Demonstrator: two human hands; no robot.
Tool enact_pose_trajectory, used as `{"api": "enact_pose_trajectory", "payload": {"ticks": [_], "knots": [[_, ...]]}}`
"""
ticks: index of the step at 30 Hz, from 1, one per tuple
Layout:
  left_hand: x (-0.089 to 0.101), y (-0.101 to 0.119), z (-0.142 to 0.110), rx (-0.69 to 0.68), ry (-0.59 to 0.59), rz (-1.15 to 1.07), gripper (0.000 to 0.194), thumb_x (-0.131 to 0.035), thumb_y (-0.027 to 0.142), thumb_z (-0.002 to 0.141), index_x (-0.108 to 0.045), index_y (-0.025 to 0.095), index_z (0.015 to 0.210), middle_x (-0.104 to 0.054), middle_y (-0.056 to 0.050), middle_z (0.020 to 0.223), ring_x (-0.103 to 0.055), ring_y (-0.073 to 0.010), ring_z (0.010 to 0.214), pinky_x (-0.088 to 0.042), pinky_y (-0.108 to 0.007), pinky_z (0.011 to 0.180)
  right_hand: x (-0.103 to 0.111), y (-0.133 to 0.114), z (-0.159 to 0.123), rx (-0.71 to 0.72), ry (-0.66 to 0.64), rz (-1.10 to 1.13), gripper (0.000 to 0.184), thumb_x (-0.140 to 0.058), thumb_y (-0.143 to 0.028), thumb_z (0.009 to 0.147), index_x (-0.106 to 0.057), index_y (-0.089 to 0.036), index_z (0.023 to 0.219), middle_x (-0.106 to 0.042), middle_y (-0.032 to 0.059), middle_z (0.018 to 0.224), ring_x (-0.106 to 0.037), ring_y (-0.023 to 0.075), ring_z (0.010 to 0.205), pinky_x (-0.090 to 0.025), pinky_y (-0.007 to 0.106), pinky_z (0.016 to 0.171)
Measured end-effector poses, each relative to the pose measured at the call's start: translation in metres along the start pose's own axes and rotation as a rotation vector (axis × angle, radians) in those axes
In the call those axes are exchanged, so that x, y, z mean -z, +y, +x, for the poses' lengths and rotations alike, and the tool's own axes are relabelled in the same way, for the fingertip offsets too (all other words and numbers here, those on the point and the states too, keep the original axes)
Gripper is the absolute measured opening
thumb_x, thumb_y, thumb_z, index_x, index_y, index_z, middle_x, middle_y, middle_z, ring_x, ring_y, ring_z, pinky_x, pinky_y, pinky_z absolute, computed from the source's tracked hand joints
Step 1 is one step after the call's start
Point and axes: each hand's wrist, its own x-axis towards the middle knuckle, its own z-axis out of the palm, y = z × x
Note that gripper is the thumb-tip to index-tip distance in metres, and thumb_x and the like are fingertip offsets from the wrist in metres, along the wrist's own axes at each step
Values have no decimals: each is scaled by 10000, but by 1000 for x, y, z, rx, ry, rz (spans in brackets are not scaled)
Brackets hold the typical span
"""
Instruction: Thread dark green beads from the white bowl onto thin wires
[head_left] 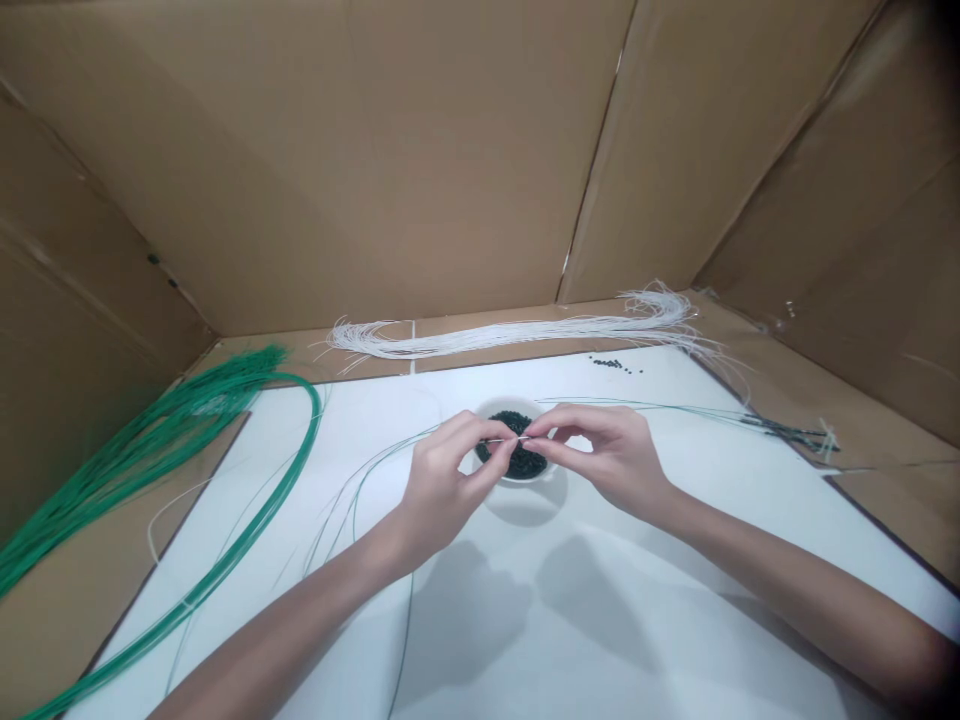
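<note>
My left hand [448,490] and my right hand [604,458] meet above a small white bowl [504,406], fingertips nearly touching. Each pinches a thin strand [501,440] that runs between them. Thin green cords [360,490] trail from my left hand to the lower left and across the white sheet [679,560]. Others [660,406] stretch from my right hand towards the right. The bowl is full of small dark beads [517,462], partly hidden by my hands.
A long bundle of white strands [510,335] lies along the back. A green bundle [127,450] with a thick loop [315,420] lies at the left. Loose dark beads [607,364] sit near the sheet's far edge. Cardboard walls [315,150] surround the sheet.
</note>
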Motion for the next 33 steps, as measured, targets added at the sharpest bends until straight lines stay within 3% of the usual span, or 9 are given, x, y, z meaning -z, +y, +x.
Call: {"api": "enact_pose_trajectory", "payload": {"ticks": [5,10,16,23,26,29,33], "knots": [[-2,-1,0,64,-34,-5,83,-529,190,799,-609,173,783,-574,2,676,-445,-78,587,-368,-193,562,-1,3,0,42,-38,-52,74,-607,-234,743,-668,-193,749,-676,13,704,-592,112,592,-496,219,548],[-3,-8,-2,177,-35,-34,120,-538,241,795,-616,180,863,-553,3,679,-391,-76,544,-361,-198,545,-2,5,3,0,-9,-73,108,-640,-251,707,-633,-164,645,-657,11,642,-566,103,552,-477,209,523],[-4,-12,-1,145,-45,-60,182,-552,230,779,-638,199,937,-567,-14,730,-451,-89,610,-364,-198,556,-2,7,4,-22,-61,-74,82,-567,-186,733,-631,-153,694,-658,20,670,-550,96,548,-472,206,523],[-5,-14,0,226,-40,-71,109,-569,266,757,-576,166,714,-505,-2,689,-376,-84,558,-343,-208,540,-4,9,4,9,-89,-113,84,-543,-163,727,-598,-152,665,-621,11,646,-501,84,544,-441,203,523],[-5,-16,0,250,-44,-92,62,-554,219,756,-548,170,794,-467,9,703,-354,-79,554,-336,-204,539,-2,10,6,-14,-70,-111,78,-546,-168,720,-585,-146,656,-618,12,644,-504,82,538,-440,202,521],[-6,-17,-1,255,-50,-103,146,-569,238,755,-574,188,893,-505,2,754,-346,-74,544,-340,-207,553,-1,12,7,-25,-69,-104,76,-543,-174,720,-581,-149,659,-617,13,643,-513,87,542,-442,207,518],[-4,-18,0,265,-28,-101,119,-538,279,787,-599,181,758,-521,-6,752,-356,-77,547,-326,-212,548,0,17,8,-53,-108,-39,95,-561,-238,725,-593,-156,763,-634,33,738,-561,114,627,-481,228,564]]}}
